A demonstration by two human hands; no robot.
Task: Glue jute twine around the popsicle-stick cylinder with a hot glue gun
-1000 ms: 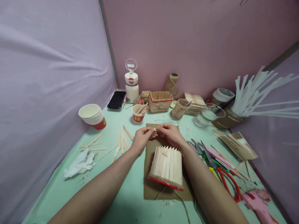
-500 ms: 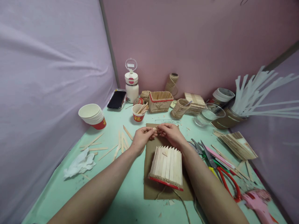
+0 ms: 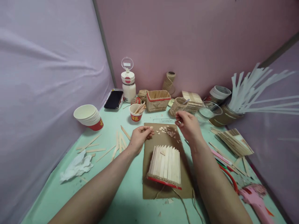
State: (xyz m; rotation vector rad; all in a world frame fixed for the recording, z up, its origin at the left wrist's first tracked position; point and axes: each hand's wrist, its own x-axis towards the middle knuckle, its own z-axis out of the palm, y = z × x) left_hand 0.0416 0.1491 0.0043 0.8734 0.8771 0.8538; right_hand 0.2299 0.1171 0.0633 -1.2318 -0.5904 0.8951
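Between thumb and fingertips my left hand [image 3: 141, 137] pinches a small wood chip [image 3: 151, 128] over the upper left edge of a brown cardboard sheet [image 3: 149, 140]. My right hand [image 3: 188, 124] is raised beyond the sheet's upper right corner, near the twine-trimmed cup [image 3: 177, 105]. Its fingers are closed in a pinch; what they hold, if anything, I cannot make out. Several wood chips [image 3: 167, 130] lie scattered on the cardboard between my hands. Closer to me on the sheet rests a wooden stick panel [image 3: 165, 165] with pointed tops, a twine and red band, and a chip on it.
Loose sticks [image 3: 120, 141], a crumpled tissue [image 3: 78, 166] and stacked paper cups [image 3: 88, 116] are on the left. At the back stand a stick-filled paper cup [image 3: 135, 113] and a wooden box [image 3: 158, 101]. A pink glue gun [image 3: 255, 202] and scissors [image 3: 231, 179] lie right.
My right hand has moved away from my left, to the right and upward, uncovering the wood chips on the cardboard. My left hand keeps its pinch on the chip. The view has shifted slightly.
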